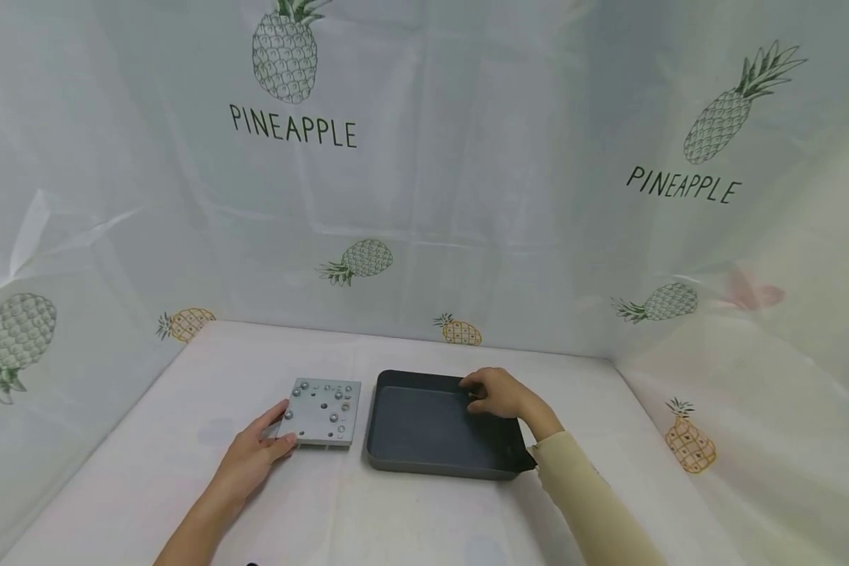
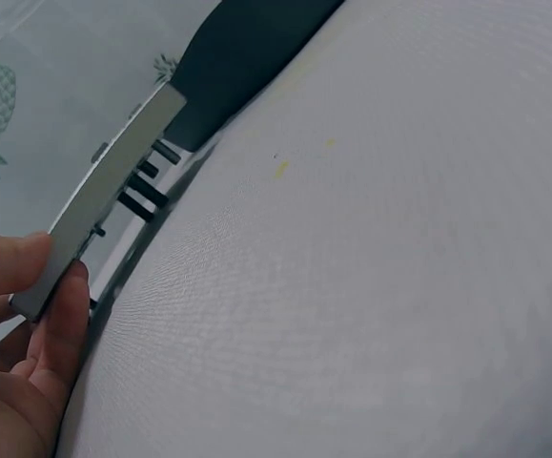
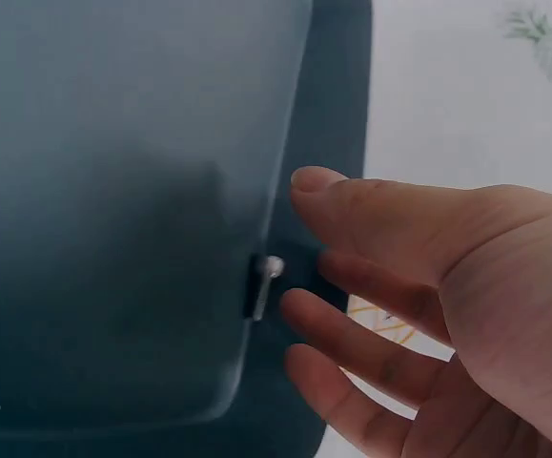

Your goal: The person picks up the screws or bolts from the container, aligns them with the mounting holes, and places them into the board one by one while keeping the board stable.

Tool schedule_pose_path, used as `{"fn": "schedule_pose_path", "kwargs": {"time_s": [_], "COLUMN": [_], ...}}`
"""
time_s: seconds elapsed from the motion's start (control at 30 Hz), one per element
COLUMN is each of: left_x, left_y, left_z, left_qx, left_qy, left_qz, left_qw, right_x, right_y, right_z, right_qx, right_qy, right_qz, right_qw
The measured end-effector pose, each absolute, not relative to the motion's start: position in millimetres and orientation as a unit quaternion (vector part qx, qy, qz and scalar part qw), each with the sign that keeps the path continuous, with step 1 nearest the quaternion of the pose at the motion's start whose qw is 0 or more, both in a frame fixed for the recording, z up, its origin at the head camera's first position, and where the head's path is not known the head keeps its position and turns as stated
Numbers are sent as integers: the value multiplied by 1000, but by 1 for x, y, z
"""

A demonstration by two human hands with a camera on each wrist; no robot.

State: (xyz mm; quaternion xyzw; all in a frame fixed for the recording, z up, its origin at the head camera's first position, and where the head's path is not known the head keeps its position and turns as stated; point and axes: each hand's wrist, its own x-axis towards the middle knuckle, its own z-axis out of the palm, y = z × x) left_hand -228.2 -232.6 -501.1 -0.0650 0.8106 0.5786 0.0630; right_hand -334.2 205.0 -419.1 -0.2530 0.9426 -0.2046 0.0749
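My left hand (image 1: 248,464) pinches the near-left corner of a square metal plate (image 1: 311,424) between thumb and fingers. Several screws stud the plate's top, and in the left wrist view their dark shanks (image 2: 142,205) poke out below its underside, close over the table. Right of the plate lies a dark grey rectangular tray (image 1: 424,428). My right hand (image 1: 502,393) hangs over the tray's right side, fingers loosely bent and thumb apart from them. Just beyond its fingertips, a small silver screw (image 3: 272,269) lies by the tray's inner wall; nothing sits between the fingers.
A white cloth printed with pineapples (image 1: 368,258) forms the back and side walls around the table (image 1: 255,354). The tray's raised rim (image 1: 439,470) stands a short gap from the plate's right edge.
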Motion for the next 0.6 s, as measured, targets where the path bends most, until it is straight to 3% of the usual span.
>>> {"fn": "schedule_pose_path", "kwargs": {"time_s": [0.6], "left_x": [-227], "left_y": [-232], "left_z": [-501], "left_qx": [-67], "left_qy": [815], "left_qz": [572], "left_qw": [57], "right_x": [-341], "right_y": [201], "right_z": [-430], "right_qx": [-197], "right_qy": [972], "right_qz": [-123], "right_qw": [45]}}
